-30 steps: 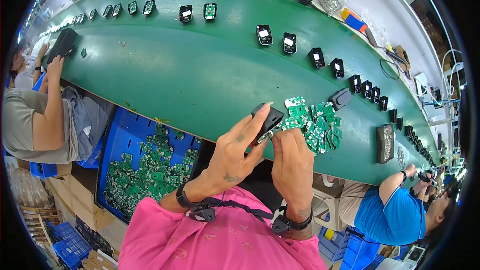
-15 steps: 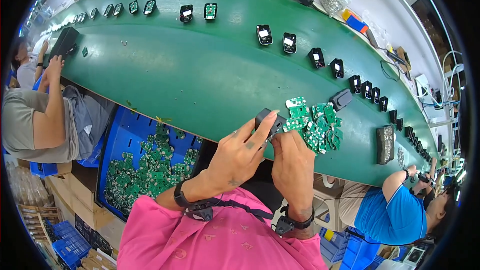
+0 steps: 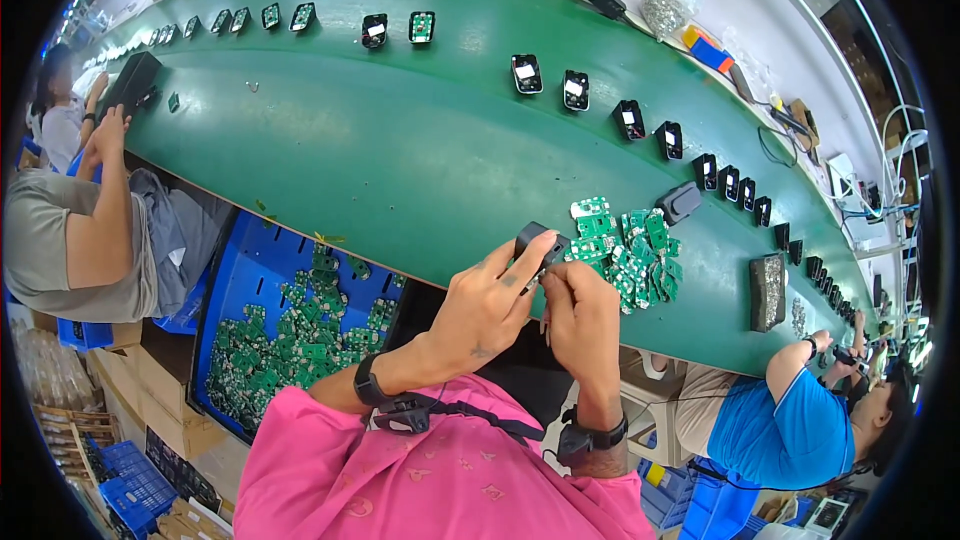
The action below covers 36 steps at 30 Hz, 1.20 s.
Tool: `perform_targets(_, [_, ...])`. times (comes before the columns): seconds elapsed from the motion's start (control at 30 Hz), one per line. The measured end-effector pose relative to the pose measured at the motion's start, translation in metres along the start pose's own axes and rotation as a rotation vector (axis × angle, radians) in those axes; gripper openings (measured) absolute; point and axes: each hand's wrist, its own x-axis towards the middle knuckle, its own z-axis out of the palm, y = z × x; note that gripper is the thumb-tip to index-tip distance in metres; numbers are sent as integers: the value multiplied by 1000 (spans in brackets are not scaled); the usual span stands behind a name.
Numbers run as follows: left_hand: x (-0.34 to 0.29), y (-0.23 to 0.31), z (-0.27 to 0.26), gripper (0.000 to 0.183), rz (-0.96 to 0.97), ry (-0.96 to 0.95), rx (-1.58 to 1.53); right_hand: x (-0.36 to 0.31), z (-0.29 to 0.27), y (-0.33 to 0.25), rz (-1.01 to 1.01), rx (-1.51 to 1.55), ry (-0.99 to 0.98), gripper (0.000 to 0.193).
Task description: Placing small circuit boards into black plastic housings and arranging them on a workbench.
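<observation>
Black housing [image 3: 528, 233] | left hand [image 3: 480, 308] is clamping it, seemingly steadying | right hand [image 3: 583, 312] is curling beside it, grip hidden from me | circuit boards [image 3: 637, 258] are lying handily near

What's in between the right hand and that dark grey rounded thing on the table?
In the head view, a pile of green circuit boards lies between the right hand and the dark grey rounded thing.

surface [image 3: 300, 140]: long n green, kinda shiny | heap of green circuit boards [image 3: 640, 265] by the near edge | dark grey case [image 3: 680, 202] just past it | black housings [image 3: 526, 74] strung along the far side | chunky black box [image 3: 134, 78] way left
</observation>
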Motion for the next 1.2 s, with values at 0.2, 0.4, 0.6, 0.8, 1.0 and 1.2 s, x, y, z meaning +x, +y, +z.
perform_targets(0.2, [5,7,0,69,-86,-10,-141,-19,8,23,480,668,165,19])
perform_targets(0.4, [6,14,3,67,-23,-53,-141,-20,14,29,421,774,230,18])
perform_targets(0.6, [13,4,-9,43,-723,-183,-1157,-30,19,25,253,399,305,13])
perform_targets(0.8, [15,-3,-2,43,-783,-94,-1158,-35,12,7,296,656,327,13])
perform_targets(1.0, [8,7,14,42,-684,-78,-1011,-30,16,15,397,887,318,15])
perform_targets(1.2, [10,6,7,45,-736,-64,-1074,-30,0,15,422,855,271,16])
